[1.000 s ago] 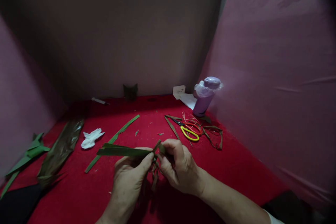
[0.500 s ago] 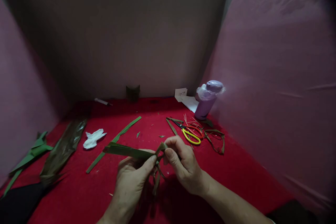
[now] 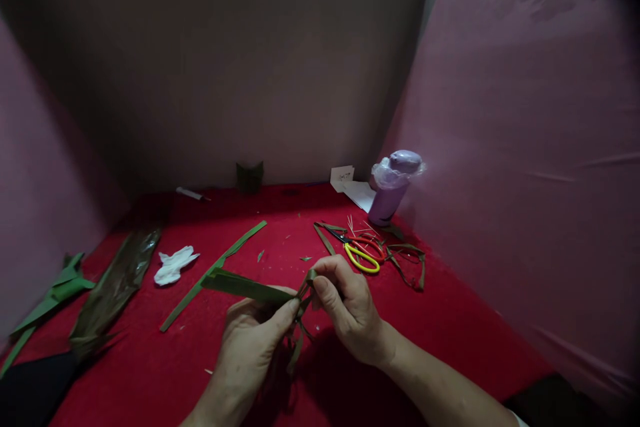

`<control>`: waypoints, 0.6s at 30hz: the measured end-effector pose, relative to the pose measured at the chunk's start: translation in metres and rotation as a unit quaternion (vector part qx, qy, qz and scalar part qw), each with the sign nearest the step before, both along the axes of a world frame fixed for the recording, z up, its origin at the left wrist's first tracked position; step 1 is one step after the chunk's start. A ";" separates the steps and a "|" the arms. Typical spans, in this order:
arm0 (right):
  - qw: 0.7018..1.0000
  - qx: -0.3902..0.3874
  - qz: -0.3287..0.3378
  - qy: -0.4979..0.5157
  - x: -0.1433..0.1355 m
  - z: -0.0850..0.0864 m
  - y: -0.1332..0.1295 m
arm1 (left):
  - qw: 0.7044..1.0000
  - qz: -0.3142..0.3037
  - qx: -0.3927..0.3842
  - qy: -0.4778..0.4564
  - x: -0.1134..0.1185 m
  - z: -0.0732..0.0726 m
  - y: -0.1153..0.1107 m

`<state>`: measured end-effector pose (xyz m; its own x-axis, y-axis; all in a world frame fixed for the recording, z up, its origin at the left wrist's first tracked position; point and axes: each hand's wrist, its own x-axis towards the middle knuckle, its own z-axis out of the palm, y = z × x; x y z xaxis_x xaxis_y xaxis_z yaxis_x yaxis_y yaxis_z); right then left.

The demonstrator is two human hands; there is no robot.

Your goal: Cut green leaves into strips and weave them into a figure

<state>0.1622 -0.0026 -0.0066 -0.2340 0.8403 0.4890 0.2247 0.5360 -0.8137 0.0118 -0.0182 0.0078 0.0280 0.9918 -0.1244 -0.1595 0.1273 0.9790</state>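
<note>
Pinching one end of a long green leaf (image 3: 247,285), the left hand (image 3: 255,337) holds it above the middle of the red table (image 3: 440,340), with the broad part pointing toward the table's left edge. The right hand (image 3: 350,310) grips a narrow bent strip (image 3: 311,277) between thumb and forefinger, close beside the left thumb. Below the hands hang thin loose ends (image 3: 296,355); from where I stand it's too dim to say whether they're knotted or merely tucked in. Judging by that, some bending and gathering is done at the pinched end, while the bent strip seems unsecured and the ends untrimmed.

Just beyond, a flat green strip (image 3: 215,273) lies slantwise. Left of it sits a white tissue (image 3: 175,265), then a brown bag (image 3: 117,287) and a folded leaf (image 3: 67,287) by the table's left edge. Scissors (image 3: 363,257) lie right of the middle, among thin sticks and brown scraps (image 3: 420,273). Toward the far right corner stands a purple bottle (image 3: 387,203), beside white cards (image 3: 343,175); toward the far left corner, a syringe (image 3: 190,193).
</note>
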 end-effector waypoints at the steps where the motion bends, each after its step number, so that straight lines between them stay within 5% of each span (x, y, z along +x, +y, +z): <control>1: 1.000 -0.003 0.000 0.003 0.000 0.000 0.000 | 1.000 -0.002 0.000 0.001 0.000 0.000 0.000; 7: 1.000 -0.003 -0.004 0.024 -0.001 -0.002 0.001 | 1.000 0.000 -0.003 0.028 -0.003 -0.001 -0.001; 14: 0.983 -0.139 0.022 0.118 -0.003 0.000 0.006 | 1.000 0.012 0.015 0.015 -0.001 -0.002 -0.002; 18: 0.980 -0.149 0.019 0.131 -0.004 -0.002 0.007 | 1.000 0.012 0.025 0.013 -0.001 -0.002 -0.001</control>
